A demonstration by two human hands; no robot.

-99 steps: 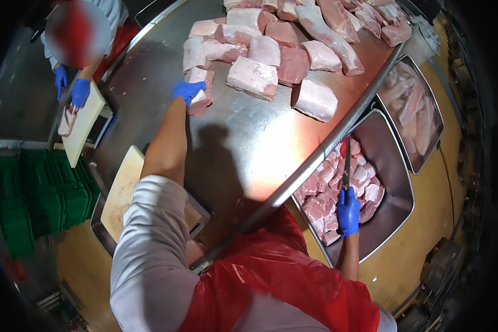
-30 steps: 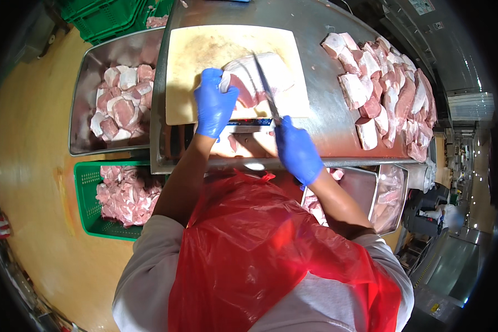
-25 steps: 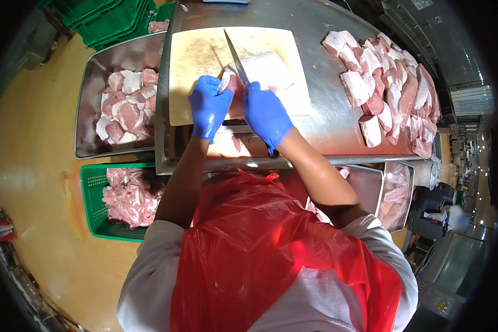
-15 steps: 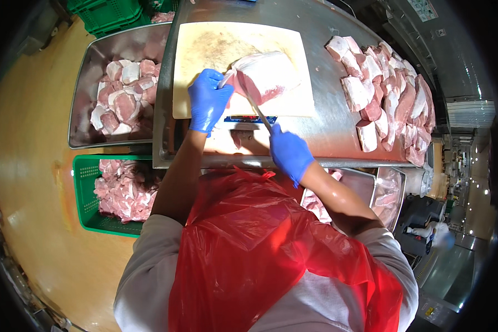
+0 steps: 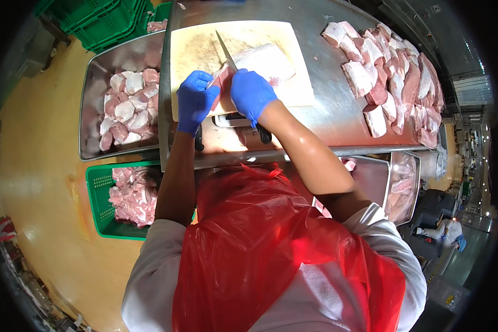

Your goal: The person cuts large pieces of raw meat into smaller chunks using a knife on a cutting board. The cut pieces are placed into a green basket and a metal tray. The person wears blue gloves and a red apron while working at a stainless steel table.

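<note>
On the pale cutting board [image 5: 196,47] lies a large piece of raw meat [image 5: 268,60] with a white fat layer on top. My blue-gloved left hand [image 5: 195,102] is closed on the left edge of a red-pink slice of meat [image 5: 222,84] at the board's near side. In my blue-gloved right hand [image 5: 253,94] is a knife [image 5: 225,47], its blade pointing away and slightly left between the slice and the large piece. My fingers hide the knife's handle. Whether the slice is fully separate I cannot tell.
Many cut pieces of meat [image 5: 395,83] are heaped on the steel table [image 5: 321,119] at right. Left stand a steel tub [image 5: 91,105] and a green crate [image 5: 97,205] with meat. Black handles [image 5: 264,134] lie near the front edge. More steel tubs [image 5: 371,171] stand below right.
My right hand has moved forward and left, and the knife blade now reaches past the meat toward the far board. My left hand has shifted slightly nearer and left, with the slice.
</note>
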